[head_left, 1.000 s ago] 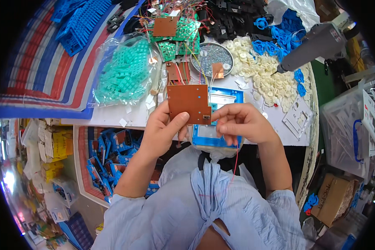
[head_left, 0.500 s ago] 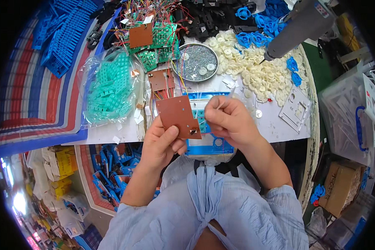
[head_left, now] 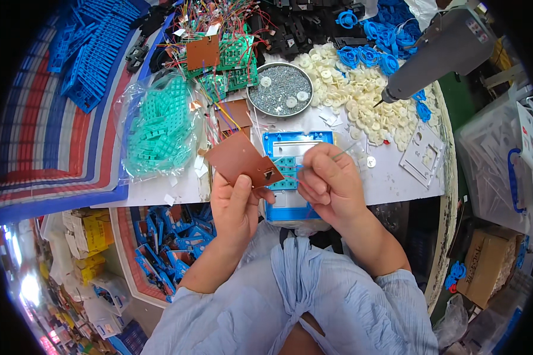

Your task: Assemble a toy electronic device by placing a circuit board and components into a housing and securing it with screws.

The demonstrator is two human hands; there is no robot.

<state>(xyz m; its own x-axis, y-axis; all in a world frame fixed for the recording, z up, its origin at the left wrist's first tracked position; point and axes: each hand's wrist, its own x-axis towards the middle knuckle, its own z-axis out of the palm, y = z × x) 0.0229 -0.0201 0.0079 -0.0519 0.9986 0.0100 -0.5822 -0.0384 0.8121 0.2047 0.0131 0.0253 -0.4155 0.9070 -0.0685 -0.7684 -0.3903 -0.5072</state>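
My left hand [head_left: 236, 204] grips a brown circuit board [head_left: 237, 157] by its lower edge, thumb on its face; the board is tilted and has a notched corner with a small dark part. Thin wires run from that board toward my right hand [head_left: 331, 180], whose fingers are closed on them. One greenish strand [head_left: 344, 151] sticks out past the fingers. Beneath and between both hands lies a blue plastic casing [head_left: 296, 213] with a teal button pad [head_left: 285, 167] in it. My right hand covers part of the casing.
A round metal dish of small screws [head_left: 278, 106] stands beyond the casing. Off-white discs [head_left: 367, 103] are heaped at the right, under a hanging grey electric screwdriver [head_left: 435, 56]. A bag of teal pads [head_left: 160, 127] and green circuit boards [head_left: 237, 53] with tangled wires lie left.
The brown board has turned and tipped in my left hand. My right hand has shifted slightly right and down, uncovering more of the button pad.
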